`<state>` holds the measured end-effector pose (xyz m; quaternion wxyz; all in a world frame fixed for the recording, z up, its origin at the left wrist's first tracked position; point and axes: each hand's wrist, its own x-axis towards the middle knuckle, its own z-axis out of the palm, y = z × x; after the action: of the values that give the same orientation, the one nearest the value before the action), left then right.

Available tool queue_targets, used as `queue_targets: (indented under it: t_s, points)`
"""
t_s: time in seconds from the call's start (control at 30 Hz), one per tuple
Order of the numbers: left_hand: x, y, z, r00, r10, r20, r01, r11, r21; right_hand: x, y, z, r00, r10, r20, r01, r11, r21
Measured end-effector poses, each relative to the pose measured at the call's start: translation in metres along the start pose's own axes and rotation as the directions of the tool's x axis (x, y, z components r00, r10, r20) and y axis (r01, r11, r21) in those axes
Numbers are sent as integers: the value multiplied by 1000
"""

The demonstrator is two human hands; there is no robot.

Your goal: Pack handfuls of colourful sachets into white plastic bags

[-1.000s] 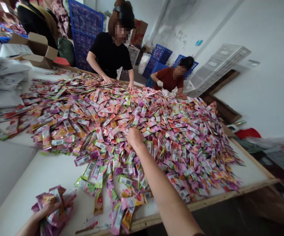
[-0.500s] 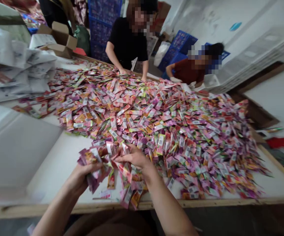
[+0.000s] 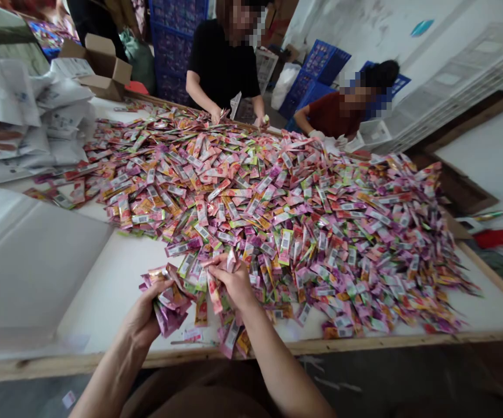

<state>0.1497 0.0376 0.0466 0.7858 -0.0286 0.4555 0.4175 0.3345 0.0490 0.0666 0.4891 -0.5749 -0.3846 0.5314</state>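
Observation:
My left hand [image 3: 147,310] is closed around a bunch of small stick packets [image 3: 171,307], purple, pink and orange, above the white tabletop [image 3: 116,290]. To its right, my right hand [image 3: 232,281] pinches a pink packet [image 3: 214,290] between thumb and fingers at the near edge of the pile. The large pile of stick packets [image 3: 277,197] spreads across the table in pink, purple, green and orange, many with barcodes showing. A few packets [image 3: 229,337] lie close to the table's front edge, below my right hand.
A white bin [image 3: 29,261] stands at the left. Behind it lie stacked white bags [image 3: 64,122] with another person's hand on them, and an open cardboard box [image 3: 99,67]. Two people work across the table, near blue crates [image 3: 175,52]. The table has a wooden edge [image 3: 365,343].
My right hand has moved slightly left, and a pink packet now hangs from its fingers. The bunch in my left hand looks more gathered. The person opposite has raised their hands, holding packets.

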Motion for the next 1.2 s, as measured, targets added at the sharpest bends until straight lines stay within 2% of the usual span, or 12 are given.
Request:
queue_targets:
  t_s: [0.13, 0.23, 0.3, 0.37, 0.47, 0.57, 0.63, 0.7, 0.83, 0.97, 1.1, 1.2]
  points:
    - [-14, -11, 10, 993, -9, 120, -8, 990, 143, -3, 2, 24, 965, -243, 102, 259, 947, -192]
    - [-23, -14, 16, 984, 118, 131, -147, 958, 245, -10, 13, 46, 900, -427, 84, 431, 844, -320]
    - [-26, -12, 16, 972, 200, 124, -229, 926, 299, -10, 18, 53, 884, -460, 82, 456, 812, -365]
    - [-26, -9, 14, 962, 244, 127, -273, 897, 348, -8, 19, 53, 917, -394, 64, 392, 856, -337]
    - [-25, -8, 11, 951, 281, 130, -309, 886, 345, -2, 18, 47, 996, -66, 54, 71, 992, -103]
    - [-23, -11, 10, 945, 292, 148, -324, 903, 283, -3, 23, 43, 957, 216, 193, -249, 955, 164]
    - [-21, -15, 13, 949, 269, 166, -307, 910, 280, -7, 28, 45, 932, 270, 240, -327, 913, 245]
    - [-18, -19, 16, 951, 258, 173, -301, 903, 307, -10, 33, 48, 938, 266, 222, -324, 901, 288]
    - [-12, -23, 18, 949, 266, 168, -310, 884, 350, -11, 35, 52, 967, 146, 209, -205, 933, 295]
    - [-17, -25, 14, 958, 238, 159, -282, 877, 388, -9, 31, 50, 983, -52, 174, 47, 998, 33]
    - [-27, -29, 10, 965, 236, 114, -262, 869, 420, -8, 25, 49, 942, -211, 263, 291, 902, -320]
    - [-31, -30, 7, 969, 240, 59, -241, 870, 430, -4, 23, 49, 907, -165, 388, 348, 812, -468]
